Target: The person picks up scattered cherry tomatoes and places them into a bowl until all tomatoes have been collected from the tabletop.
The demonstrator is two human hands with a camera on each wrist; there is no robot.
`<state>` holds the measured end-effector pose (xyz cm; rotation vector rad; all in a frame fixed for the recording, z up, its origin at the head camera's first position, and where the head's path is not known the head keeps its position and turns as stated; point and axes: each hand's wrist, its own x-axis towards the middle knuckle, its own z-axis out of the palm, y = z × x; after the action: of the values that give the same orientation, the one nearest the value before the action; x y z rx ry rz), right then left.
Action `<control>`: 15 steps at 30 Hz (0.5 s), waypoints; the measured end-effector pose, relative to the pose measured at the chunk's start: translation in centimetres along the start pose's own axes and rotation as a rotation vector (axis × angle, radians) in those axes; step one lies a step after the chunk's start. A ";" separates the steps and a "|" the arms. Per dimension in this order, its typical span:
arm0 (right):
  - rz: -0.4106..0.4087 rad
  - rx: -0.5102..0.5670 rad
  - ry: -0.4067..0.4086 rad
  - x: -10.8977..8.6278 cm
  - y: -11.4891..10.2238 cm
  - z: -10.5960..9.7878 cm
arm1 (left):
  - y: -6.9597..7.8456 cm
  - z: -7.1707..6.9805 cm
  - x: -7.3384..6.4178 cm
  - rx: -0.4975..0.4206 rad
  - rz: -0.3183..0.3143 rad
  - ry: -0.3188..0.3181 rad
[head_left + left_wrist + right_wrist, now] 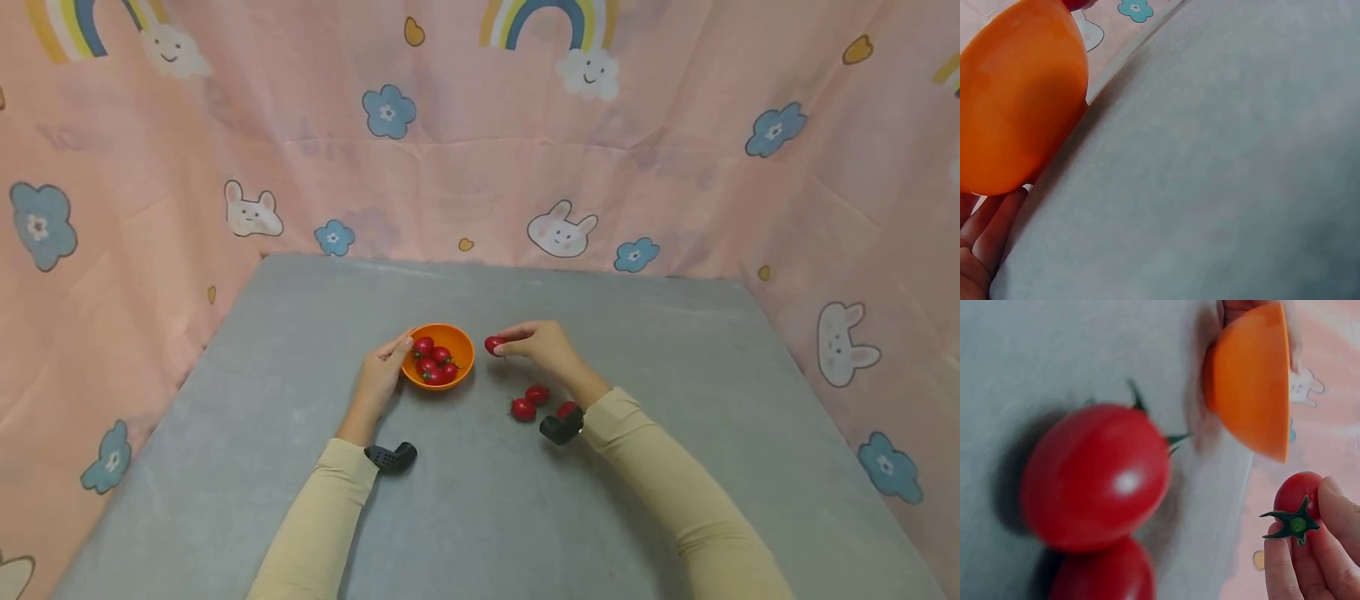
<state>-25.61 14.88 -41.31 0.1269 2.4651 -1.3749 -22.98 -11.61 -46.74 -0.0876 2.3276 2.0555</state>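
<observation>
My left hand (377,379) holds the orange bowl (467,367) at its left side, thumb over the rim and fingers against the outer wall. Several red cherry tomatoes (427,367) with green stems lie inside the bowl. Just right of the bowl, my right hand (551,348) pinches one cherry tomato (493,345) between thumb and fingers, above the table. In the right wrist view this held tomato (1297,494) shows its green calyx. The left wrist view shows the bowl's outer wall (1022,100) with fingertips (1007,215) at its base.
Two loose cherry tomatoes (523,409) lie side by side on the grey table (480,517), below my right hand. Another tomato (566,409) is partly hidden by the black wrist camera (561,427). A pink patterned curtain (450,183) surrounds the table's back and sides.
</observation>
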 end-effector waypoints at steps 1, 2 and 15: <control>0.003 0.004 -0.003 0.0 -0.2 0.1 | -0.4 0.0 0.3 -0.005 -0.003 0.001; 0.001 0.007 -0.005 0.0 -0.4 0.2 | -0.9 0.0 0.6 -0.009 -0.006 0.004; -0.039 0.027 -0.031 0.3 -2.8 1.9 | -2.9 0.1 1.6 -0.009 0.023 0.037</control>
<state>-26.06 11.76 -40.09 0.0638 2.4364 -1.4161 -24.36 -11.92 -49.68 -0.1002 2.3520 2.0930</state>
